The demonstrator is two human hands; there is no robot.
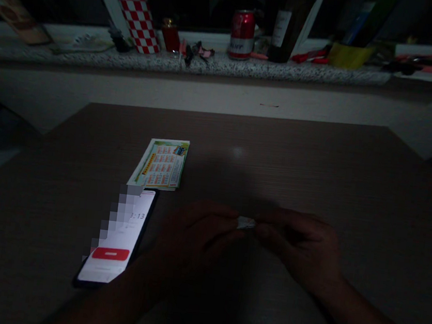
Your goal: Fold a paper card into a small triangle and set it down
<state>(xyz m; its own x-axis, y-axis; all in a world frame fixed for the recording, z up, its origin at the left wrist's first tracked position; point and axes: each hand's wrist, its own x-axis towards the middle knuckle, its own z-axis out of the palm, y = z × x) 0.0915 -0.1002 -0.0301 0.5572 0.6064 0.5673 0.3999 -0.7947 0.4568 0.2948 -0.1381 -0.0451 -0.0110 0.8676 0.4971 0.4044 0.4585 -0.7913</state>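
Between my two hands, low over the table, is a small pale piece that looks like folded paper (246, 222); the dim light hides its details. The fingertips of my left hand (204, 231) pinch its left end. At its right end, the thumb and fingers of my right hand (303, 239) close on it. A lit phone (123, 240) lies face up beside my left forearm, which covers its lower right corner. Beyond the phone sits a stack of printed cards or leaflets (163, 164) with rows of orange and white boxes.
The brown table (298, 161) ends at a white wall. Above it, a speckled stone sill (211, 67) bears a red can (242, 35), a dark cup (291, 27), a red-and-white checkered tube (138, 20), a small red bottle (170, 36) and a yellow container (351, 55).
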